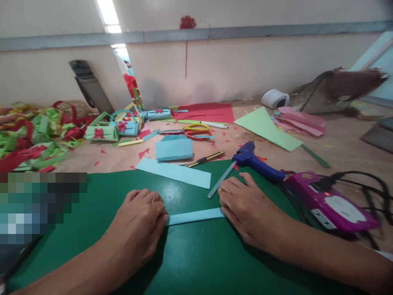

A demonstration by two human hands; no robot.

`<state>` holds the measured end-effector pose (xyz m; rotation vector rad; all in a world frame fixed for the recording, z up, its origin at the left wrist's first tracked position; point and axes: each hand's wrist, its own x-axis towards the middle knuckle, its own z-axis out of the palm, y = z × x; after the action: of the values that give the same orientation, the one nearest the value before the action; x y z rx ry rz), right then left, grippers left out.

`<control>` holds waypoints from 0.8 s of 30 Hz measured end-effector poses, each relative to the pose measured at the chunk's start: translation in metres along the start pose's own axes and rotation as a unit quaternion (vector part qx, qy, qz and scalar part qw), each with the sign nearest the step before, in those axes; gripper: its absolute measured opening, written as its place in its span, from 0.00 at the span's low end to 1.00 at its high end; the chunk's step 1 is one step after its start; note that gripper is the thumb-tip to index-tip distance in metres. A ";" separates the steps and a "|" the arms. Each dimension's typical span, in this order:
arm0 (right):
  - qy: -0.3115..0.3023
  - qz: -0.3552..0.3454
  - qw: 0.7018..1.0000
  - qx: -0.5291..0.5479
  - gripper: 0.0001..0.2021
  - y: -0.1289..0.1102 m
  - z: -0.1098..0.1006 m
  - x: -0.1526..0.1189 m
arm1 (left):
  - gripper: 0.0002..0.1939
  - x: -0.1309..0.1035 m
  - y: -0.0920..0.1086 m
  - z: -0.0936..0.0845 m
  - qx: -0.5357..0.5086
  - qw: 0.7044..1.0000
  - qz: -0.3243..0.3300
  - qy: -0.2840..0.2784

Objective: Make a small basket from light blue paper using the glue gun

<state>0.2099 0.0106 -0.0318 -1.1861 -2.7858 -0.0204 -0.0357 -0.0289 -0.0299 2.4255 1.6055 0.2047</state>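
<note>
A narrow light-blue paper strip (195, 216) stretches between my hands, low over the green mat (196, 262). My left hand (143, 219) is closed on its left end, and my right hand (242, 209) pinches the right end. Both ends of the strip are hidden by my fingers. Beyond it lies a wider light-blue paper piece (175, 172), flat across the mat's far edge. Behind that sits a folded blue paper piece (174, 150). A blue glue gun (260, 166) rests beside my right hand, its glue stick pointing toward that hand.
A purple power strip (333, 203) with black cables lies at the right. A craft knife (206, 158) and scissors (196, 132) lie beyond the mat. Small paper bags (102, 132) and a heap of paper pieces (33, 139) fill the left. Green paper (268, 129) lies farther back.
</note>
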 end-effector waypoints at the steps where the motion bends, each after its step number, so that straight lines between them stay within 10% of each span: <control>1: 0.010 0.001 1.000 0.009 0.08 0.000 0.000 0.000 | 0.15 0.000 0.001 -0.001 0.003 1.000 -0.004 -0.004; 24: 0.074 -0.025 0.997 0.011 0.12 0.004 0.008 -0.001 | 0.12 0.005 0.006 -0.011 0.061 0.997 -0.010 -0.052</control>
<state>0.2127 0.0130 -0.0404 -1.0640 -2.6790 -0.0776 -0.0308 -0.0259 -0.0176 2.4630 1.6404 -0.0223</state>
